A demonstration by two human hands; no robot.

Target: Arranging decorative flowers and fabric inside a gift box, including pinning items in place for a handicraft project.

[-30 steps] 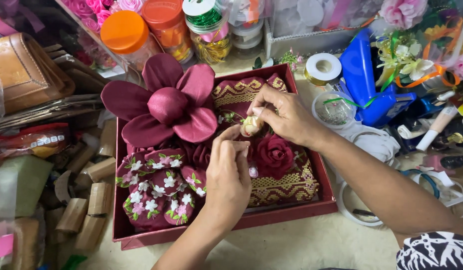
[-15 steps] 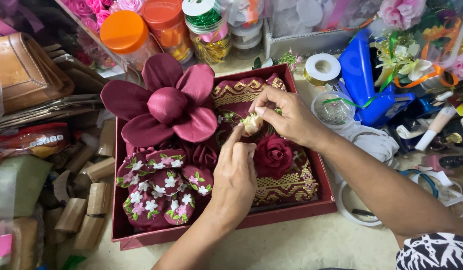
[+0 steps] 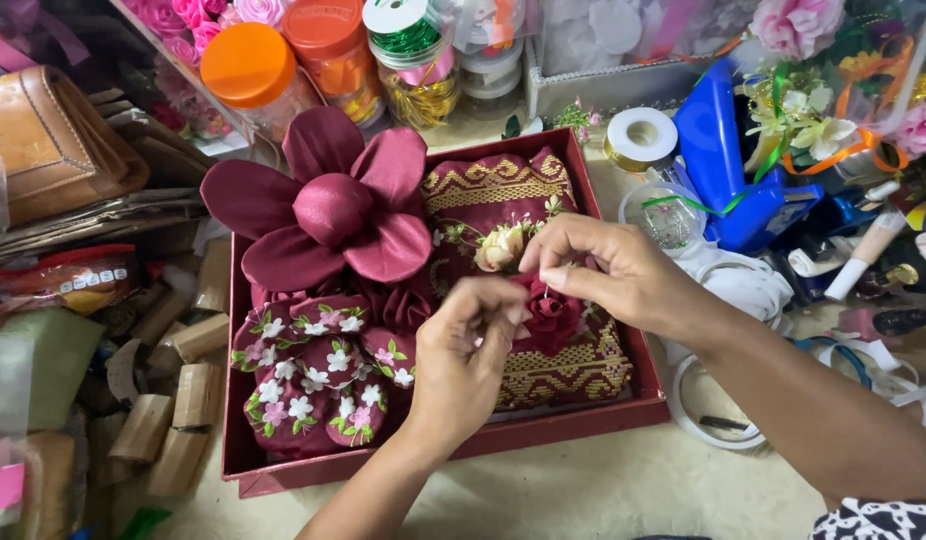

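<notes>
Cream flower sprig (image 3: 501, 247): lies on maroon woven cloth (image 3: 543, 370) inside red tray (image 3: 463, 450).
Right hand (image 3: 608, 270): fingers pinched, touching sprig.
Left hand (image 3: 468, 355): pinched shut beside maroon rose (image 3: 551, 312).
Behind: big satin flower (image 3: 328, 210), jars.

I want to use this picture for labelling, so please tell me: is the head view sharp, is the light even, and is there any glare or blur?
Head view: light soft and even, shadows faint; left hand and right hand fairly sharp over the red box; satin flower shows mild sheen, no harsh glare; edges of the frame look slightly softer.
</notes>
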